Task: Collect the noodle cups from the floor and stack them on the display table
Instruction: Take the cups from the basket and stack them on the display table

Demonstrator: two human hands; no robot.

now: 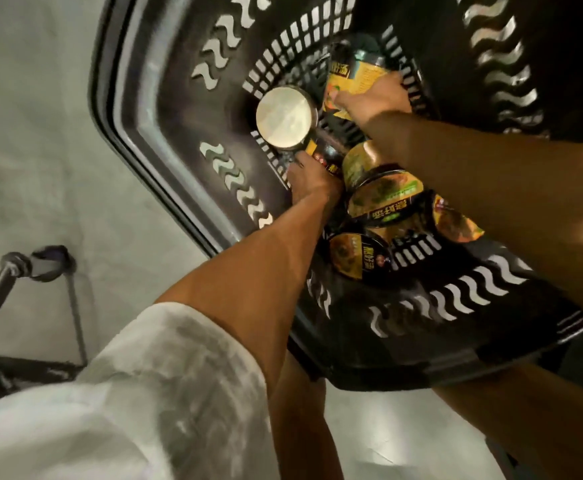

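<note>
Both my arms reach down into a black plastic basket [165, 109] standing on the floor. My left hand [312, 180] grips a noodle cup [288, 117] lying on its side, its pale round bottom turned toward me. My right hand [375, 97] grips a yellow and black noodle cup [356, 76] at the basket's far end. Several more yellow and black cups [385, 199] lie on the basket floor between my forearms, one with its lid [350, 256] facing up. No display table shows in this view.
The basket's slotted walls rise around both hands. Grey floor [40, 150] lies to the left and below. A dark metal frame with a small wheel [45, 263] stands at the lower left. My white sleeve [137, 393] fills the lower left corner.
</note>
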